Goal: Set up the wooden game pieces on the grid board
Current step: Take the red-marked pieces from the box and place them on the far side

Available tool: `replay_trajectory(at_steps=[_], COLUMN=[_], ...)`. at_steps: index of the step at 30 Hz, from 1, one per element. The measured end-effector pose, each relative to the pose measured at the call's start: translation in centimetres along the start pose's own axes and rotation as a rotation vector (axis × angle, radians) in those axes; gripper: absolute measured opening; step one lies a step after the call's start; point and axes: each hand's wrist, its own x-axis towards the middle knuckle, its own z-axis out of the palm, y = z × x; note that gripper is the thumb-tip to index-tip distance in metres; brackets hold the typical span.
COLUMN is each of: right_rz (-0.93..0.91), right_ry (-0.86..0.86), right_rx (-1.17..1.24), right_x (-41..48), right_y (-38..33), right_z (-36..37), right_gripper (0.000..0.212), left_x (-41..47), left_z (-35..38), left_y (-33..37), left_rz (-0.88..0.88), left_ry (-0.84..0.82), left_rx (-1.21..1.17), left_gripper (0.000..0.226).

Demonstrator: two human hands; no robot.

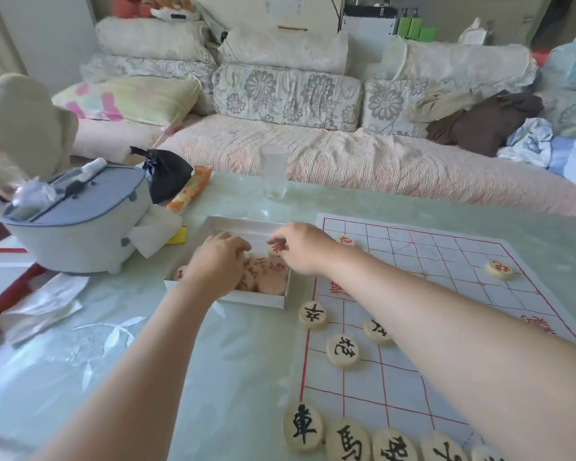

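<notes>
A white paper grid board (446, 261) with red lines lies on the right of the table. Round wooden pieces with black characters (342, 351) stand along its near rows. Two red-marked pieces sit farther up, one at the right (500, 269). A shallow white box (228, 296) left of the board holds several red-marked pieces (270, 277). My left hand (218, 264) reaches into the box with its fingers curled among the pieces; whether it holds one is hidden. My right hand (301, 249) hovers over the box's right side and pinches a red-marked piece (275, 249).
A grey lidded appliance (77, 221) stands at the left with a black bag (167, 174) and an orange packet (190, 188) behind it. A clear glass (275, 173) stands beyond the box. Tissue sheets (44, 301) lie at the near left. A sofa runs behind the table.
</notes>
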Motion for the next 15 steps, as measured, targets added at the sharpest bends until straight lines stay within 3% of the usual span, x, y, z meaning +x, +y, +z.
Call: replay_trajectory(at_steps=[5, 11, 15], right_rz=[-0.007, -0.004, -0.007], right_ry=[-0.086, -0.199, -0.129], right_rx=[-0.213, -0.224, -0.189], right_x=[1.7, 2.4, 2.2], right_y=[-1.3, -1.4, -0.7], right_z=[-0.6, -1.9, -1.6], right_gripper=[0.063, 0.040, 0.042], left_x=[0.1, 0.8, 0.7], left_z=[-0.2, 0.4, 0.6], left_y=[-0.8, 0.6, 1.6], left_rz=[0.011, 0.063, 0.081], left_ry=[-0.024, -0.106, -0.142], left_rx=[-0.010, 0.024, 0.006], left_gripper=[0.029, 0.031, 0.030])
